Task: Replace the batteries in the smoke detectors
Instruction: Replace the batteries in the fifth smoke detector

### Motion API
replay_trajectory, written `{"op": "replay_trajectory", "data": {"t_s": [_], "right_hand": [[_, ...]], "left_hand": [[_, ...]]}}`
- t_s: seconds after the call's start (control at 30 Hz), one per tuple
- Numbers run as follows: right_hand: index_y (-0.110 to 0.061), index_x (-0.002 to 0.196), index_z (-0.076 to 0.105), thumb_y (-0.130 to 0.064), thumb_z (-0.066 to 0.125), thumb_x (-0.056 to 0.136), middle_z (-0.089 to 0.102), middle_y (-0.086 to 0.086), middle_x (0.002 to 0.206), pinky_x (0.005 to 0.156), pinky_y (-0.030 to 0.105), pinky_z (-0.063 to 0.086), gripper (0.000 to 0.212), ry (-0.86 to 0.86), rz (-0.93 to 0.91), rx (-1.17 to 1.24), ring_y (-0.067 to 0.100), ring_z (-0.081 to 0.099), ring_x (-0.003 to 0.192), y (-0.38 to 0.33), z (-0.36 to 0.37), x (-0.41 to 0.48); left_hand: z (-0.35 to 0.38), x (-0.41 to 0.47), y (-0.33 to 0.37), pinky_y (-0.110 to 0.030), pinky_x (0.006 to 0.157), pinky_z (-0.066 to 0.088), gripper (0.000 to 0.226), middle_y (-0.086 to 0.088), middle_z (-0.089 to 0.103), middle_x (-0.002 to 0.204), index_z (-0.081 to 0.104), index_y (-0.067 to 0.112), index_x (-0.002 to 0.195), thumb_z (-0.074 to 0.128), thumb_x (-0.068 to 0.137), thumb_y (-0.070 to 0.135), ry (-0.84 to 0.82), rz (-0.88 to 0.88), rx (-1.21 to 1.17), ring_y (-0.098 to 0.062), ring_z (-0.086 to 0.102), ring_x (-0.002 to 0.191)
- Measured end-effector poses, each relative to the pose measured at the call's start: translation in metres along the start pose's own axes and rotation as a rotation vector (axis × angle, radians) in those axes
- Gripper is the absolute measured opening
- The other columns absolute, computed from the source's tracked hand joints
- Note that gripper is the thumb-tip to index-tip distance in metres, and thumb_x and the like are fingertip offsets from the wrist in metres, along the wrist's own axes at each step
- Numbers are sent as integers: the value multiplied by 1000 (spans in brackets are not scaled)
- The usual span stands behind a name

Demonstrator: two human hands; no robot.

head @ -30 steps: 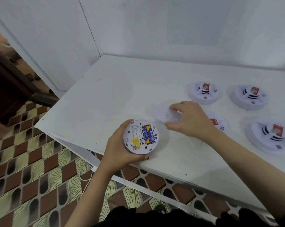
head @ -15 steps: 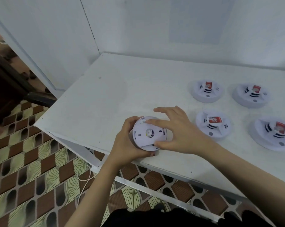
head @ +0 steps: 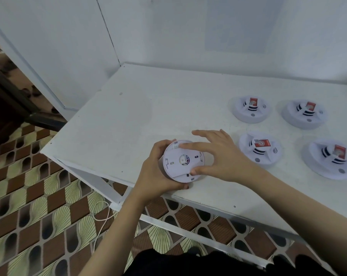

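Left hand [head: 154, 172] grips, curled; right hand [head: 222, 156] presses, fingers [head: 190, 146] splayed.

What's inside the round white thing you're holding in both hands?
A flat white plastic cover, touched by the right hand, closes the round white smoke detector gripped by the left hand. Its small middle hole shows something bluish; everything else inside is hidden.
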State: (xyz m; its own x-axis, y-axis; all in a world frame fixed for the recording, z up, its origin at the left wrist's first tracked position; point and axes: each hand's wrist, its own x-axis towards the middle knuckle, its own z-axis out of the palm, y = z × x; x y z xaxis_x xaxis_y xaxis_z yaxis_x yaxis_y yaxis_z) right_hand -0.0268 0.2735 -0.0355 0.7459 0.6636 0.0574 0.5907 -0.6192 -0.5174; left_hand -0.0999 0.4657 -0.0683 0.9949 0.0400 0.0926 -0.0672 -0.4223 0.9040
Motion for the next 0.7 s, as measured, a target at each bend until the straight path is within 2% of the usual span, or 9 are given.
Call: {"op": "replay_trajectory", "data": {"t_s": [0.17, 0.27, 0.37, 0.5, 0.6, 0.7], "right_hand": [[-56, 128, 38, -41, 76, 73, 33, -3, 149, 111, 33, 19, 68, -69, 3, 169, 12, 24, 137, 5, 2, 1], [-48, 132, 42, -40, 78, 72, 30, -4, 150, 110, 29, 26, 70, -49, -23, 195, 9, 29, 135, 4, 4, 0], [-42, 130, 46, -43, 77, 72, 29, -2, 151, 105, 27, 28, 66, 50, -111, 133, 14, 34, 132, 1, 7, 0], [-30, 129, 56, -56, 64, 73, 39, 4, 147, 100, 30, 35, 62, 128, -179, 71, 21, 44, 128, -1, 14, 3], [-25, 125, 61, -53, 66, 73, 44, 4, 144, 97, 33, 41, 59, 170, -208, 42, 21, 49, 125, 0, 18, 3], [-27, 126, 59, -52, 66, 73, 41, -1, 146, 100, 32, 39, 59, 147, -195, 15, 18, 45, 128, 0, 18, 4]], "left_hand": [[-1, 1, 1, -14, 81, 50, 96, 31, 53, 119, 40, 39, 123, 93, 45, 22, -25, 6, 11, 5, 53, 111], [-2, 1, 0, -16, 83, 51, 97, 29, 53, 121, 40, 35, 127, 92, 47, 22, -37, 18, 17, 5, 53, 111], [-2, 1, 1, -12, 83, 49, 98, 28, 53, 121, 42, 30, 132, 92, 48, 24, -39, 37, 26, 4, 53, 112], [-2, 2, 2, -11, 82, 48, 98, 26, 56, 120, 46, 27, 133, 92, 47, 20, -39, 42, 6, 1, 55, 112], [-2, 2, 2, -12, 82, 49, 97, 25, 57, 119, 46, 26, 132, 93, 47, 21, -37, 44, 0, 1, 56, 111], [-2, 3, 2, -12, 82, 48, 95, 24, 58, 118, 48, 27, 130, 93, 46, 25, -21, 54, 0, 0, 57, 110]]}}
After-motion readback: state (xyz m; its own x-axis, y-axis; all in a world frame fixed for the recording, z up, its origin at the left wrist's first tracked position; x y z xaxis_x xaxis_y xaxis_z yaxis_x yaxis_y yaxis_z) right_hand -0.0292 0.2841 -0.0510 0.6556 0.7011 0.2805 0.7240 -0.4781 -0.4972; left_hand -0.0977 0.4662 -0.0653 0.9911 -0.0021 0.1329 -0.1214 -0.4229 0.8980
